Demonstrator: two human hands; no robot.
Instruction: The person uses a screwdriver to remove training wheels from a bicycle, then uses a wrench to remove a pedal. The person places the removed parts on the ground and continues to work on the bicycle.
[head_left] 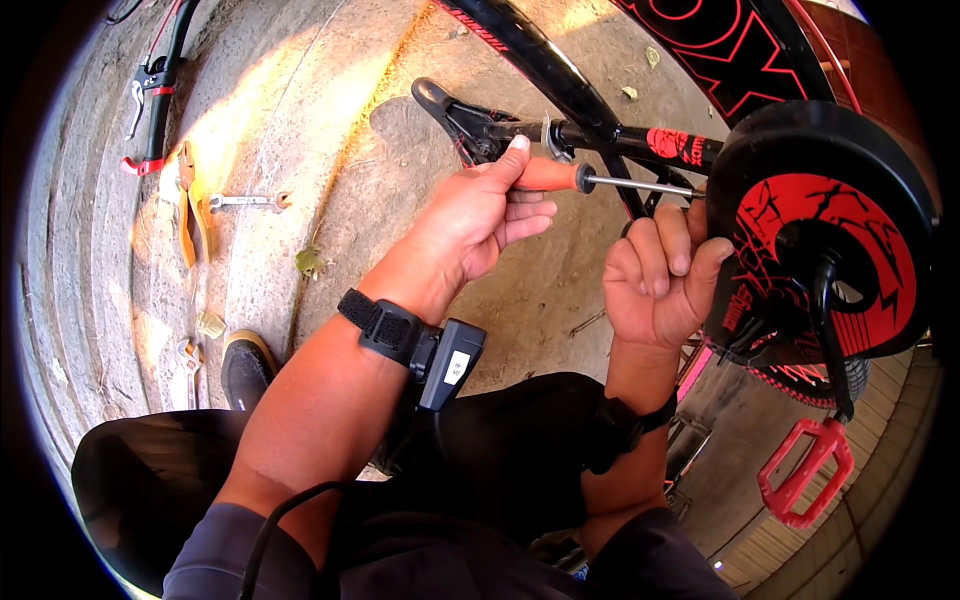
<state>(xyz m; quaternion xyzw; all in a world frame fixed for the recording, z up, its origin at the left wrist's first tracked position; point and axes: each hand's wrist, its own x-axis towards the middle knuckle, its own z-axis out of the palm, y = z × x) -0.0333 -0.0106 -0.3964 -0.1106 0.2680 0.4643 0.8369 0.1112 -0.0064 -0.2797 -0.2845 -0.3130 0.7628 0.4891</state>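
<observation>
My left hand is closed on the orange handle of a screwdriver, thumb along its top. The metal shaft runs right to the edge of a black and red chain guard on a bicycle. Where the tip meets the guard is partly hidden. My right hand is at the guard's left edge, fingers curled below the shaft; whether they pinch anything there is hidden. The black bicycle frame slants above, its saddle at the upper middle. A crank arm leads down to a red pedal.
On the concrete at left lie pliers with yellow handles, a wrench and an adjustable wrench. A handlebar with a brake lever stands at the upper left. My shoe rests nearby. A tyre shows beneath the guard.
</observation>
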